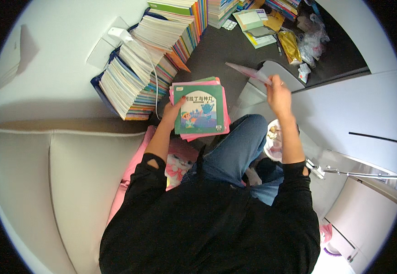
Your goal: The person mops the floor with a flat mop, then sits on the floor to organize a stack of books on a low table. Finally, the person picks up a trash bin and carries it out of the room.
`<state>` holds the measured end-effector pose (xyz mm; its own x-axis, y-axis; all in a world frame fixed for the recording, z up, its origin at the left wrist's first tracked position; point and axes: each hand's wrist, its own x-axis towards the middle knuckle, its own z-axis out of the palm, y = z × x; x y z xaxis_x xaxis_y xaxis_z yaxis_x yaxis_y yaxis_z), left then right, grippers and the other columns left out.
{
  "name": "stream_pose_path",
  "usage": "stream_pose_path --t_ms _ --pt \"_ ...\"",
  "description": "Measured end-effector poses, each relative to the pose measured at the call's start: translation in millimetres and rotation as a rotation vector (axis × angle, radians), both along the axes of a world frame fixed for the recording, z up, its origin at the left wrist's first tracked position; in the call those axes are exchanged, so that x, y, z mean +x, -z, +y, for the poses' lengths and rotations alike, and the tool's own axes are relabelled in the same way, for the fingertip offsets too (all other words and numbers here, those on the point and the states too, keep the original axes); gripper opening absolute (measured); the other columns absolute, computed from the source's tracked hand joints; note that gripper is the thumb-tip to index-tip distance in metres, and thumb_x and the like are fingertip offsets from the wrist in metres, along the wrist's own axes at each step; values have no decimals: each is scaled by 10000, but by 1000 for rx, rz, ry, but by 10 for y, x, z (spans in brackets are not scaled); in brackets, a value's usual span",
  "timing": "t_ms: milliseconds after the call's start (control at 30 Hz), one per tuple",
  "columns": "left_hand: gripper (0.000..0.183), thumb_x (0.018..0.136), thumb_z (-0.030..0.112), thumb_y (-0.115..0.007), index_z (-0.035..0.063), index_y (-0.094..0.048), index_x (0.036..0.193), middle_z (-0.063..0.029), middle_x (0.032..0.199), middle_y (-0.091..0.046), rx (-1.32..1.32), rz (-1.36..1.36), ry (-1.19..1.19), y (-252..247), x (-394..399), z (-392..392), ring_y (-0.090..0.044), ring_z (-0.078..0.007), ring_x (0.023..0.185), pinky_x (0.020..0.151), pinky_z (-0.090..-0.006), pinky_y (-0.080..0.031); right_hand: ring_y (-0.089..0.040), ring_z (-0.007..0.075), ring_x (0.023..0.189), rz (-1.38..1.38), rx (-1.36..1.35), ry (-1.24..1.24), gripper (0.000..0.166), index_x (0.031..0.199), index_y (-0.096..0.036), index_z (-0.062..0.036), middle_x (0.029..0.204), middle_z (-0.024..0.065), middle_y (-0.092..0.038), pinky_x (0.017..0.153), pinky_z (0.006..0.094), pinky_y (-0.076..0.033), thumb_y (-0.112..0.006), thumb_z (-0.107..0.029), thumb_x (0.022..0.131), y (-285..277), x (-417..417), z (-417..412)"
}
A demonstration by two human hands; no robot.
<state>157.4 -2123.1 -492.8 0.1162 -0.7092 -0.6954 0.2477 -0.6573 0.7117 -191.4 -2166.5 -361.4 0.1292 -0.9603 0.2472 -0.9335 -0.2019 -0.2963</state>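
Observation:
My left hand (174, 111) grips the left edge of a small stack of children's picture books. The top book (200, 109) has a green cover with a cartoon figure and writing; pink covers stick out beneath it. To the right, my right hand (279, 92) is raised and holds a thin pinkish book or sheet (248, 71) by one end, seen almost edge-on, so its kind cannot be told. It is apart from the stack. Beyond my left hand, rows of thin books (164, 73) stand packed in dark blue holders against the wall.
On the dark tabletop (215, 51) lie an open green booklet (250, 20), a gold packet (290, 47), crumpled clear plastic (311, 48) and a blister pack (229, 24). A white charger (119, 34) with a cable hangs beside the books. A bin (273, 140) with waste stands below my right forearm.

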Motion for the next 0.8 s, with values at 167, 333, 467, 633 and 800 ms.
stream_pose_path --t_ms 167,333,467,633,800 --pt "571 781 435 -675 -14 -542 1109 -94 1007 -603 28 -36 -44 -138 4 69 -596 -195 838 697 -349 -495 -610 242 739 -439 658 -630 215 922 -594 -33 805 143 -632 658 339 -463 -627 -169 759 -1049 139 -13" --pt "462 875 375 -566 28 -500 1172 -79 1032 -594 -101 178 -24 -81 -91 242 -592 -213 852 737 -353 -491 -624 291 845 -119 735 -729 296 985 -623 -68 867 149 -647 733 378 -479 -641 -214 729 -590 851 -16" --pt "385 878 274 -565 18 -503 1159 -75 1025 -599 -107 169 84 -393 -240 503 -593 -185 845 745 -331 -482 -617 329 875 75 587 -546 348 1028 -619 -117 881 146 -651 744 423 -481 -673 -247 709 -227 1139 98" --pt "435 748 -11 -648 12 -497 1155 -77 1045 -600 -392 131 165 -844 -348 668 -595 -165 891 787 -310 -486 -516 327 1056 -82 220 -359 648 1220 -471 -127 1091 166 -547 901 429 -398 -746 -247 646 -305 1266 294" --pt "447 745 -31 -656 -5 -477 1154 -82 1074 -593 -652 142 64 -967 -260 518 -584 -155 931 826 -292 -467 -387 274 1237 -969 295 -233 1039 1418 -106 -18 1362 176 -364 1039 360 -291 -789 -164 648 -27 770 258"
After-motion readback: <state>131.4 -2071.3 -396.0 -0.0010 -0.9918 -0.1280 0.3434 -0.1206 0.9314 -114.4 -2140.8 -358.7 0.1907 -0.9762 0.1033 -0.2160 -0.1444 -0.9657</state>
